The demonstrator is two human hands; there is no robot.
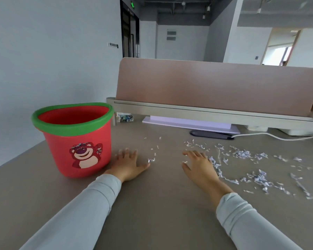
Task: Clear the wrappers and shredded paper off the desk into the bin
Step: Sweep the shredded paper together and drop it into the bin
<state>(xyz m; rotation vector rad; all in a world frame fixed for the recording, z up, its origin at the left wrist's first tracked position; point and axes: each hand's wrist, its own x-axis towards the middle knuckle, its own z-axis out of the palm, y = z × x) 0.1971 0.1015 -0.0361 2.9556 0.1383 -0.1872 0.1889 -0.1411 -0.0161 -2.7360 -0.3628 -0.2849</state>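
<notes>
Beside the bin (79, 138), left hand (127, 166) spread, right hand (200, 169) spread, fingertips (124, 152) blurred, shredded paper (242, 154) smeared.

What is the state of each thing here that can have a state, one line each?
bin: upright on the desk, open top.
shredded paper: scattered loose on the desk, none held.
left hand: open, palm down, beside the bin.
right hand: open, palm down, at the edge of the shredded paper.
</notes>
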